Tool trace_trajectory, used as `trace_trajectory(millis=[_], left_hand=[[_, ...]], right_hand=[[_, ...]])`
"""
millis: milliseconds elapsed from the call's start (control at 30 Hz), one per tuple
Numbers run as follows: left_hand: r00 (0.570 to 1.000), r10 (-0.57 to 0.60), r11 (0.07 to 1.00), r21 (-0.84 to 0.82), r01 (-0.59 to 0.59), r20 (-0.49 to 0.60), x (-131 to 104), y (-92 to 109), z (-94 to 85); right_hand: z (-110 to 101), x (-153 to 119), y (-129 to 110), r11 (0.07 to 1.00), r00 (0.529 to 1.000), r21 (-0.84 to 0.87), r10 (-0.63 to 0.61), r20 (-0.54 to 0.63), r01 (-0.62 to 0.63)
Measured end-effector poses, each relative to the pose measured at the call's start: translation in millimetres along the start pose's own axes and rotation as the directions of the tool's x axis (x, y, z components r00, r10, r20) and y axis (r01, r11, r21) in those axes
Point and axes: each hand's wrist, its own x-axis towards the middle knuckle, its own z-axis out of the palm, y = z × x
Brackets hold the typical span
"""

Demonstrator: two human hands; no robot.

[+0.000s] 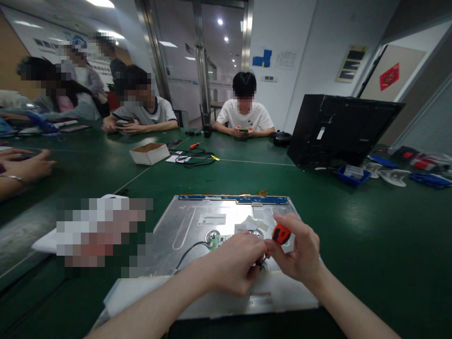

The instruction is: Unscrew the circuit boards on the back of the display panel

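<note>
A screwdriver [281,233] with an orange and black handle is pinched between the thumb and fingers of my right hand [302,249], above a flat display panel. My left hand [240,259] is curled over the panel's middle, its fingertips close to my right thumb. A small orange and dark piece shows at those fingertips; I cannot make out what it is. The panel's silver metal back [165,235] faces up. A blue circuit strip [212,199] runs along its far edge. My left hand partly hides a small green circuit board [216,242] with a black cable [189,249].
Beyond the panel on the green table [219,179] are an open white box [150,154] and black cables [197,157]. A black monitor [342,129] and a blue tray [353,176] stand at right. Several people sit or stand around; another person's hands [26,165] are at left.
</note>
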Motion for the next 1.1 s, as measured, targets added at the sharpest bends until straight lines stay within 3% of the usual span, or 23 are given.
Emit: trace_trajectory(millis=[233, 533, 833, 1100], left_hand=[[1.000, 0.013, 1.000, -0.021, -0.013, 0.001, -1.6, -2.9, 1.1], [1.000, 0.008, 1.000, 0.010, -0.008, 0.020, 0.2, -1.6, -0.1], [1.000, 0.010, 1.000, -0.022, -0.009, 0.020, -1.2, -3.3, 0.7], [1.000, 0.002, 1.000, 0.012, -0.002, -0.002, -0.8, -1.7, 1.1]], right_hand=[[-4.2, 2.0, -2.8, 0.993, 0.998, 0.112, 0.035, 0.061, -0.042], [0.6, 3.0, -0.9, 1.000, 1.000, -0.009, 0.002, 0.000, -0.002], [-3.6, 3.6, -2.1, 0.994, 0.998, 0.101, 0.028, 0.063, -0.034], [0.8, 1.8, -1.3, 0.999, 1.000, -0.009, 0.031, 0.002, -0.031]])
